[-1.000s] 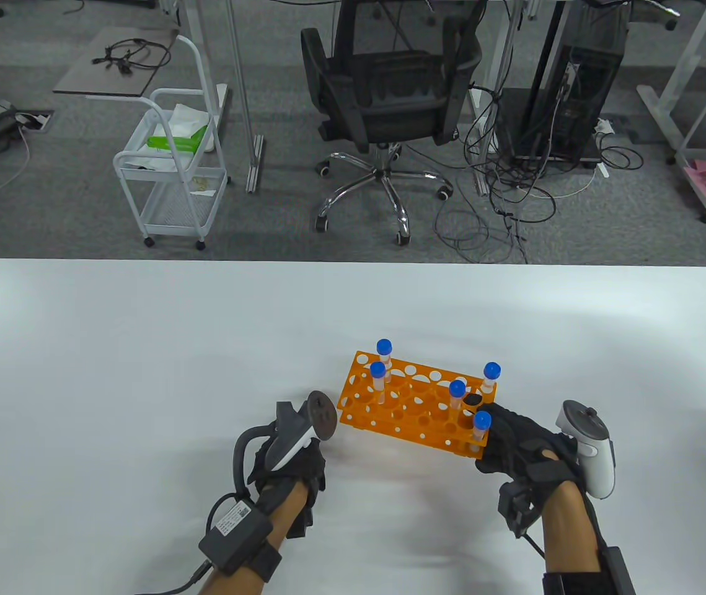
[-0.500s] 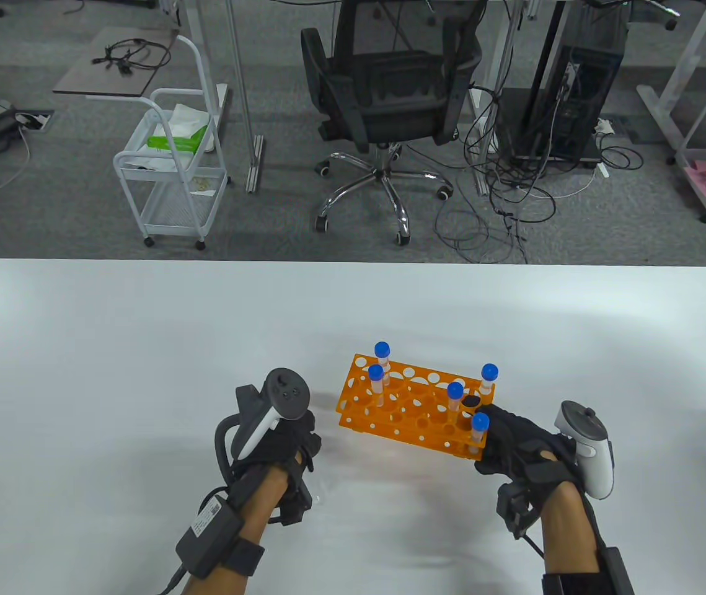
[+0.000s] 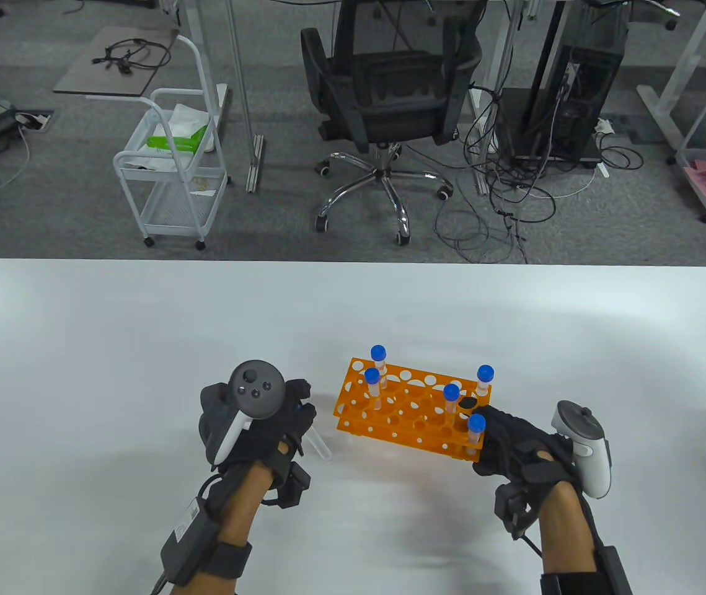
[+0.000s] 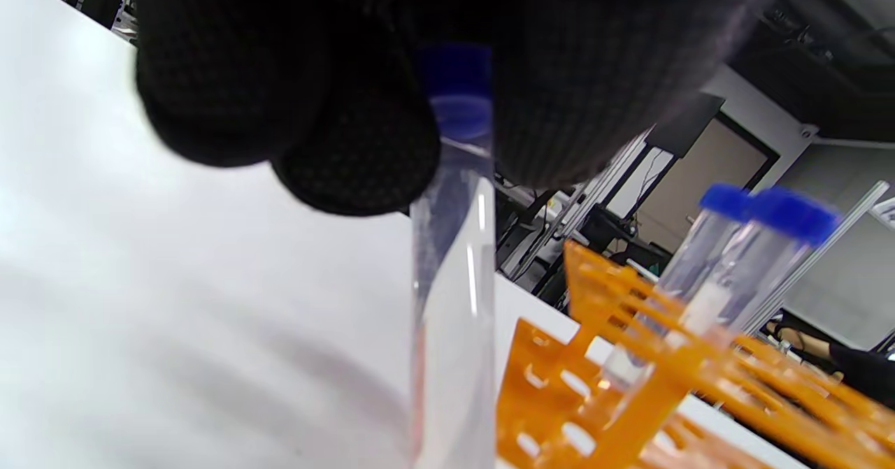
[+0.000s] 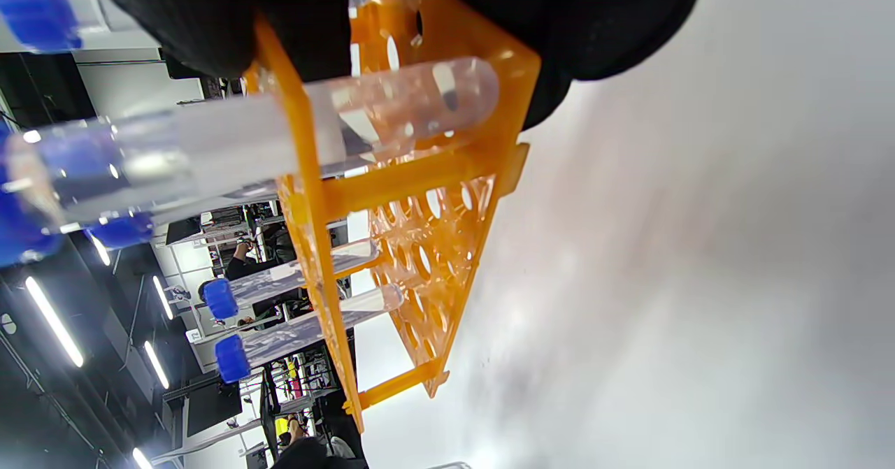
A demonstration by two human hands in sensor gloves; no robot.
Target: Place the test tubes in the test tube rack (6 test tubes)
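An orange test tube rack (image 3: pixel 402 412) stands on the white table, with several blue-capped tubes upright in it, such as one at its far left corner (image 3: pixel 379 358). My left hand (image 3: pixel 272 421) is left of the rack and grips a clear blue-capped test tube (image 3: pixel 318 443) by its cap end, its round end slanting down to the right. In the left wrist view the held tube (image 4: pixel 453 301) hangs from my fingers beside the rack (image 4: pixel 629 392). My right hand (image 3: pixel 507 443) grips the rack's near right corner; the right wrist view shows the rack (image 5: pixel 391 196) under my fingers.
The white table (image 3: pixel 142 347) stretches wide to the left and behind the rack. Beyond its far edge are a black office chair (image 3: pixel 390 99), a white cart (image 3: pixel 173 167) and floor cables.
My left hand has turned over and moved left and slightly back, bringing the tracker on top. The held tube now shows below the fingers. The rack and right hand shifted slightly left.
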